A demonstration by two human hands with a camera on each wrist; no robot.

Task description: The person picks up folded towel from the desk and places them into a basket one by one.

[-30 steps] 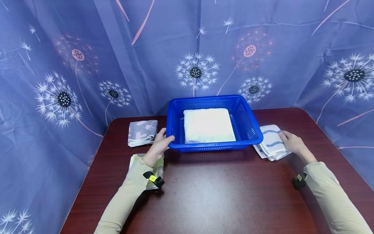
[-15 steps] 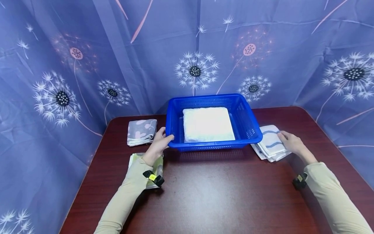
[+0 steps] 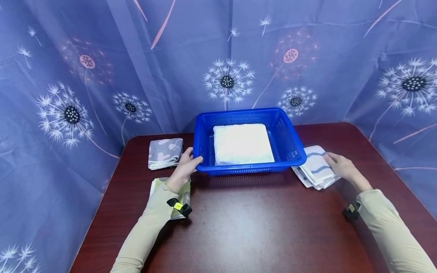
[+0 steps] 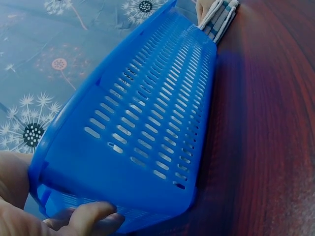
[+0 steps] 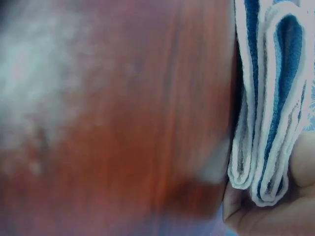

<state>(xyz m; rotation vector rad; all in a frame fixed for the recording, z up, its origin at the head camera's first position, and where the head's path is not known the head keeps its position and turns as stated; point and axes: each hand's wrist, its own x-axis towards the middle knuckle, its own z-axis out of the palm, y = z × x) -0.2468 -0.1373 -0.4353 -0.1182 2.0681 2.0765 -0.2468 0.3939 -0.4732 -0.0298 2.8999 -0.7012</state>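
My left hand [image 3: 184, 165] grips the left front corner of a blue plastic basket [image 3: 246, 167], thumb over its rim. Inside the basket lies a folded white towel [image 3: 244, 144]. In the left wrist view, the slotted basket wall [image 4: 147, 118] fills the middle, with fingers under the rim. To the right of the basket, my right hand [image 3: 343, 167] holds a folded white towel with blue-grey wavy stripes [image 3: 317, 163] by its right edge. From the right wrist, the folded layers of the striped towel [image 5: 270, 98] stand on edge, thumb and fingers around their lower end.
A folded grey towel with pink shapes [image 3: 165, 153] sits at the table's back left. Partly hidden beneath my left forearm is a folded yellow-green towel [image 3: 186, 192]. A blue dandelion-print curtain [image 3: 170, 76] hangs right behind the dark red wooden table [image 3: 256, 227].
Both hands keep their holds on the basket and the striped towel. The head view has shifted very slightly; little else differs.
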